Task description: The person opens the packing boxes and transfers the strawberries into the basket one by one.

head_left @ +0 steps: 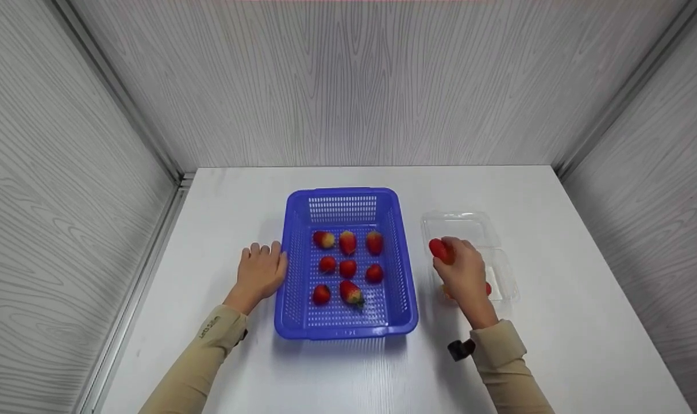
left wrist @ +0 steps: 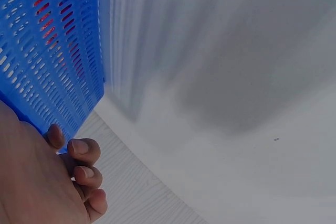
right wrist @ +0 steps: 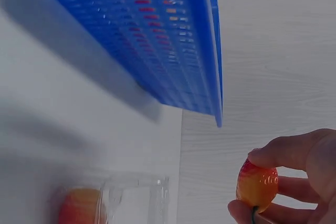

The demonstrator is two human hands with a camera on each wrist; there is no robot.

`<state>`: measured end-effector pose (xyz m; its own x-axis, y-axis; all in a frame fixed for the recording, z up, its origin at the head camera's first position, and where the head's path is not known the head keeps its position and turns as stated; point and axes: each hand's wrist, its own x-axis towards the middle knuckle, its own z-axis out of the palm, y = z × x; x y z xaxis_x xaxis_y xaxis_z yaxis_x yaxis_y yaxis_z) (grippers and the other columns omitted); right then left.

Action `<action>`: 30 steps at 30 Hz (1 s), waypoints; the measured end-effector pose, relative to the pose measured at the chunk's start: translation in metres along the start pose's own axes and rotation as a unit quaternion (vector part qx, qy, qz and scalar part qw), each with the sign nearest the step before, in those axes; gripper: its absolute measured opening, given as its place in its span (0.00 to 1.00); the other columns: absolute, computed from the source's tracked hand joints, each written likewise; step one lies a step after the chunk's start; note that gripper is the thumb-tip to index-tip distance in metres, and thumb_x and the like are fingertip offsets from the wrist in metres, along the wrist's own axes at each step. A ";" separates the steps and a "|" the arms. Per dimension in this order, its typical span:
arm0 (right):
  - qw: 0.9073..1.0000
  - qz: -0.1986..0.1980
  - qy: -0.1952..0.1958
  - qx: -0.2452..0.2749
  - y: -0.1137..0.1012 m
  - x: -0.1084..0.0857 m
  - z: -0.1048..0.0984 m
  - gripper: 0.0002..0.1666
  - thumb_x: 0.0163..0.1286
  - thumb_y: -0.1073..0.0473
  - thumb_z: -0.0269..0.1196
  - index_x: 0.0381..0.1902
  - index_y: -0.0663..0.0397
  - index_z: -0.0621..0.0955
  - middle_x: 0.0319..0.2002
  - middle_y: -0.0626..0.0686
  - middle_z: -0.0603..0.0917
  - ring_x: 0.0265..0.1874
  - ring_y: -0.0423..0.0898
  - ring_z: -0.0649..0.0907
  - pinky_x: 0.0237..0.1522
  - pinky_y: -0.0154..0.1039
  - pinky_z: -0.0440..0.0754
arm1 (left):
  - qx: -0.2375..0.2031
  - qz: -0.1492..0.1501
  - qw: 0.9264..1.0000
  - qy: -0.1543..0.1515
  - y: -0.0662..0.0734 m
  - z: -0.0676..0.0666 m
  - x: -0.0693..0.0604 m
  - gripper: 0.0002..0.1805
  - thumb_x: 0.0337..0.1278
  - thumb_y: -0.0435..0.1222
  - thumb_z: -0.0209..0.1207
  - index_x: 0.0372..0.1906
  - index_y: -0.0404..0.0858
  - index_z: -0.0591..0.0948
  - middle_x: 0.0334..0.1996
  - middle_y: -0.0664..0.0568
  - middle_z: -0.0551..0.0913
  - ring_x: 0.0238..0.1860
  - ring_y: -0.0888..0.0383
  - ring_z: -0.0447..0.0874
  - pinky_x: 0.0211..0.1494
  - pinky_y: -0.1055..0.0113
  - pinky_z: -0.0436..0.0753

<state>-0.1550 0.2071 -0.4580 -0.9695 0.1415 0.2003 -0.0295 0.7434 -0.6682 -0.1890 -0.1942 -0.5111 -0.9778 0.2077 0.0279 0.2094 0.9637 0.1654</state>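
Note:
My left hand is at the left rim of a blue plastic basket, its curled fingers gripping the rim from outside in the left wrist view. Inside the basket, several strawberries lie in loose rows. Over an opened clear plastic clamshell box, my right hand pinches a strawberry between thumb and fingers. That one is red fading to orange, with a green stem showing in the right wrist view. More strawberries sit in the box, partly hidden by the right hand.
The basket and box stand side by side on a white table. Grey wood-grain panels rise behind and on both sides. A small black device is strapped at the right wrist.

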 end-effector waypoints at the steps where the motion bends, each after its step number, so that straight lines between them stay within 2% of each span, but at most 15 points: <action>1: 1.000 -0.011 0.004 0.008 -0.003 -0.001 0.003 0.24 0.58 0.65 0.70 0.53 0.65 0.81 0.45 0.65 0.83 0.43 0.61 0.81 0.47 0.55 0.80 | 0.001 0.001 1.000 0.003 0.000 0.000 0.000 0.19 0.75 0.44 0.38 0.46 0.32 0.71 0.35 0.37 0.76 0.40 0.39 0.70 0.46 0.46 0.66; 7: 0.995 -0.080 0.025 0.050 -0.020 -0.012 0.022 0.21 0.54 0.67 0.72 0.47 0.65 0.83 0.39 0.62 0.84 0.34 0.55 0.82 0.37 0.50 0.82 | 0.003 0.011 1.000 0.025 0.000 0.001 -0.001 0.18 0.74 0.43 0.40 0.43 0.31 0.71 0.32 0.37 0.74 0.38 0.39 0.71 0.44 0.46 0.67; 11: 0.991 -0.114 0.026 0.060 -0.032 -0.019 0.034 0.21 0.55 0.66 0.73 0.48 0.63 0.83 0.39 0.61 0.84 0.32 0.52 0.81 0.33 0.46 0.83 | 0.005 0.005 1.000 0.015 0.000 0.000 -0.001 0.18 0.74 0.43 0.40 0.44 0.31 0.71 0.33 0.38 0.73 0.38 0.39 0.70 0.44 0.46 0.67; 16: 0.991 -0.119 -0.004 0.055 -0.045 -0.027 0.048 0.23 0.57 0.63 0.74 0.51 0.58 0.82 0.41 0.58 0.83 0.36 0.50 0.82 0.39 0.44 0.83 | 0.008 0.004 1.000 0.015 0.000 -0.001 0.000 0.18 0.74 0.43 0.40 0.44 0.31 0.70 0.34 0.38 0.72 0.39 0.40 0.69 0.45 0.46 0.67; 20: 0.991 -0.114 -0.038 0.053 -0.051 -0.030 0.060 0.23 0.58 0.63 0.74 0.52 0.58 0.82 0.43 0.58 0.83 0.38 0.51 0.82 0.42 0.46 0.83 | 0.000 0.010 1.000 0.024 -0.001 -0.001 0.001 0.17 0.74 0.43 0.40 0.43 0.32 0.70 0.33 0.39 0.70 0.38 0.40 0.68 0.43 0.47 0.67; 24: 0.990 -0.122 -0.062 0.028 -0.054 -0.032 0.071 0.23 0.57 0.64 0.74 0.50 0.60 0.81 0.43 0.60 0.83 0.38 0.54 0.83 0.44 0.49 0.83 | 0.001 0.008 1.000 0.023 -0.002 0.000 0.000 0.17 0.73 0.43 0.40 0.43 0.31 0.70 0.34 0.39 0.69 0.38 0.40 0.68 0.43 0.47 0.67; 30: 0.984 -0.151 -0.076 -0.058 -0.057 -0.034 0.084 0.20 0.56 0.64 0.74 0.47 0.59 0.83 0.38 0.59 0.83 0.36 0.55 0.83 0.40 0.53 0.82 | 0.000 0.010 1.000 0.026 -0.002 0.002 -0.001 0.17 0.74 0.43 0.40 0.43 0.31 0.69 0.34 0.38 0.69 0.38 0.40 0.68 0.43 0.47 0.67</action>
<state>-0.1408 0.1050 -0.4873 -0.9461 -0.1903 0.2621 -0.3026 0.8077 -0.5059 -0.1886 -0.1960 -0.5129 -0.9724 0.2181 0.0828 0.2292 0.9594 0.1643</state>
